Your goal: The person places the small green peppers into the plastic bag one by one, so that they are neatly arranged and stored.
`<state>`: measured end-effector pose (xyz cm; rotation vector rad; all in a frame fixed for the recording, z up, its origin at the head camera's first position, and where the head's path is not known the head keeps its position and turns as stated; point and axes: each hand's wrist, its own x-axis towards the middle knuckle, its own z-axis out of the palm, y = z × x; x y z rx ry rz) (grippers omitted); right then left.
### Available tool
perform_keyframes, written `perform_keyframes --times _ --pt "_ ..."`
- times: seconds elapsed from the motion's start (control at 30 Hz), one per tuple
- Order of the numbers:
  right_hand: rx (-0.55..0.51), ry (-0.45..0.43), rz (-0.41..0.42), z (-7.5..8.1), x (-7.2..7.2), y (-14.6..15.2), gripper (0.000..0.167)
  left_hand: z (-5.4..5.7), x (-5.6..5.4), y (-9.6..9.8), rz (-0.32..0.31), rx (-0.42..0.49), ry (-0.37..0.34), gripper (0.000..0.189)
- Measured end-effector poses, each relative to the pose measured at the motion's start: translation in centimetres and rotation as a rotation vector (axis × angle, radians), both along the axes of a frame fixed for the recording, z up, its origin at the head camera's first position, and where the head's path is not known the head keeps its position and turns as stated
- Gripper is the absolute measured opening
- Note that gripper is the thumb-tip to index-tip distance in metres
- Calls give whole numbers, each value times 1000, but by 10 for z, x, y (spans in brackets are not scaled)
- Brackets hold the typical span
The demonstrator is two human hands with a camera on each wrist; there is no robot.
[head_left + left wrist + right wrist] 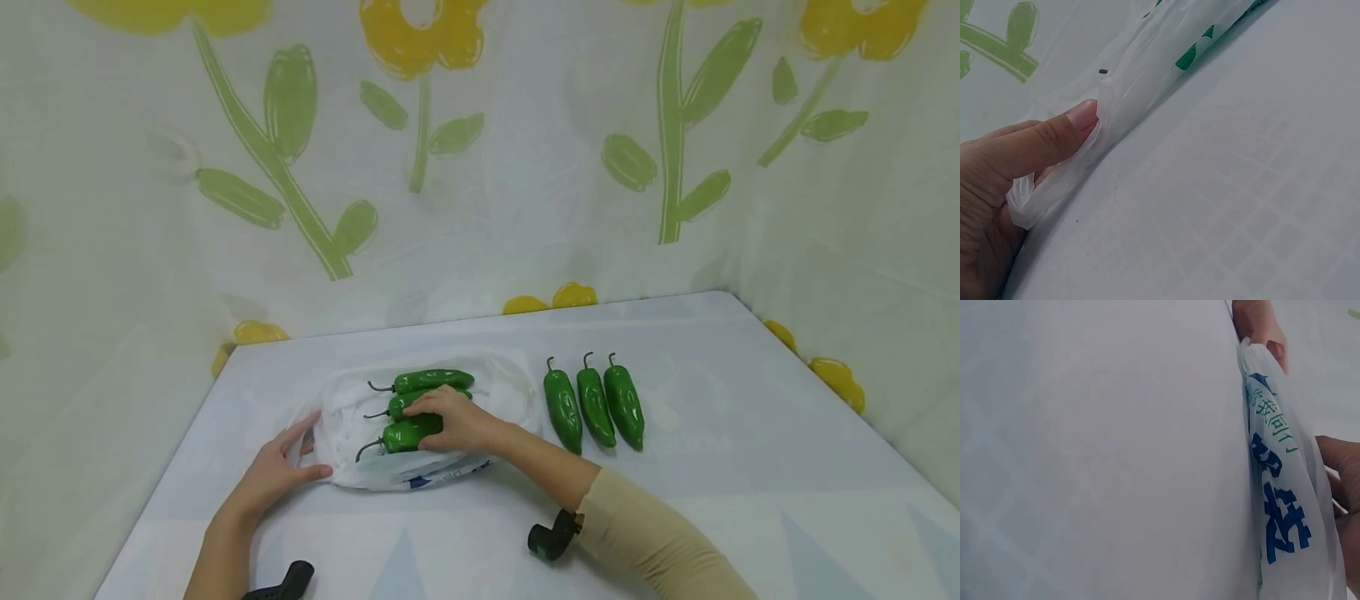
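A white plastic bag (517, 383) with printed lettering lies on the table, its near edge also showing in the right wrist view. Three green peppers with curved stems lie side by side at the bag: a far pepper (431, 380), a middle pepper (397, 407) and a near pepper (397, 436). My right hand (461, 425) reaches over them from the right, fingers on the middle one and thumb by the near one, gripping there; its palm hides their right ends. At the bag's left end, my left hand (273, 471) holds the plastic rim (1054, 187) between thumb and fingers.
To the bag's right, three more green peppers lie in a row: a left one (562, 410), a middle one (596, 407) and a right one (624, 404). A flower-printed curtain (525, 183) hangs behind the white table (712, 500).
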<state>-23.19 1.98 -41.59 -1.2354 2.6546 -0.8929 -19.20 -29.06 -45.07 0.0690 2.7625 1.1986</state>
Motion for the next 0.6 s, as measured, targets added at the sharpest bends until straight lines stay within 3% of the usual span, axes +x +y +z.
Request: perform_keyframes --times 0.2,0.37,0.6 --pt "-70 -55 -40 8 1 8 51 -1 1 0 1 2 1 100" --pt "-116 -70 -57 12 2 17 54 -1 2 0 9 -5 -43 103" --pt "-190 -23 -87 18 4 33 58 -1 1 0 -1 2 -9 102"
